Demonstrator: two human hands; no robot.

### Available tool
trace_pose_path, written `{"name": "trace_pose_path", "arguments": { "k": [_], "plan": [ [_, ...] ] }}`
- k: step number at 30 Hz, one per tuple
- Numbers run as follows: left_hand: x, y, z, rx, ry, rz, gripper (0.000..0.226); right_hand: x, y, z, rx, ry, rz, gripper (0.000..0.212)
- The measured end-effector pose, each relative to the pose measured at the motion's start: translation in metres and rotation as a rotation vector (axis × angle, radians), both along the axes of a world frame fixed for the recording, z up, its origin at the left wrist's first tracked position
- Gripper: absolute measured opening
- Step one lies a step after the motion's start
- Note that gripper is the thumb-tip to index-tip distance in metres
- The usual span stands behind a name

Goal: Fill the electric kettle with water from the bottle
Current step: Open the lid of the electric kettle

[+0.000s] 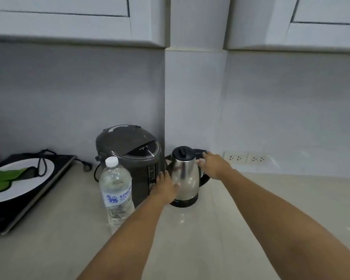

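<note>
A steel electric kettle (185,178) with a black lid and black handle stands on its base near the wall corner, lid closed. My left hand (165,187) presses flat against the kettle's left side. My right hand (214,164) wraps the top of the handle on the kettle's right. A clear plastic water bottle (115,190) with a white cap and blue label stands upright to the left of my left forearm, cap on.
A dark grey thermo pot (129,156) stands right behind the bottle and touches the kettle's left. A black induction hob (28,201) at the left carries a white plate (42,178) with green leaves and a cord. Wall sockets (246,158) sit at the right. Cabinets hang overhead.
</note>
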State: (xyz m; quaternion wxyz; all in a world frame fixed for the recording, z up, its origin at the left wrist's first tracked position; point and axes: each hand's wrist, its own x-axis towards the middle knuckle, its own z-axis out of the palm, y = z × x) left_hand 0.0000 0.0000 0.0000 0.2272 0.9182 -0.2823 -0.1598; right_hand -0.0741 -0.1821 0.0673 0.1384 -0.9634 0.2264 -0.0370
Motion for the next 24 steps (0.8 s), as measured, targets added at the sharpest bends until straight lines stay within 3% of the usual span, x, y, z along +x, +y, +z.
{"name": "trace_pose_path", "arguments": {
  "k": [3, 15, 24],
  "plan": [
    [0.008, -0.009, -0.01, 0.006, -0.012, 0.059, 0.081, 0.017, 0.002, -0.008, -0.035, -0.074, 0.026, 0.052],
    [0.027, -0.033, -0.044, -0.301, 0.066, 0.194, 0.123, 0.065, -0.011, -0.02, -0.033, -0.154, 0.168, 0.067],
    [0.025, -0.033, -0.068, -0.393, 0.146, 0.219, 0.121, 0.071, -0.014, -0.039, -0.135, -0.377, 0.146, 0.059]
  ]
}}
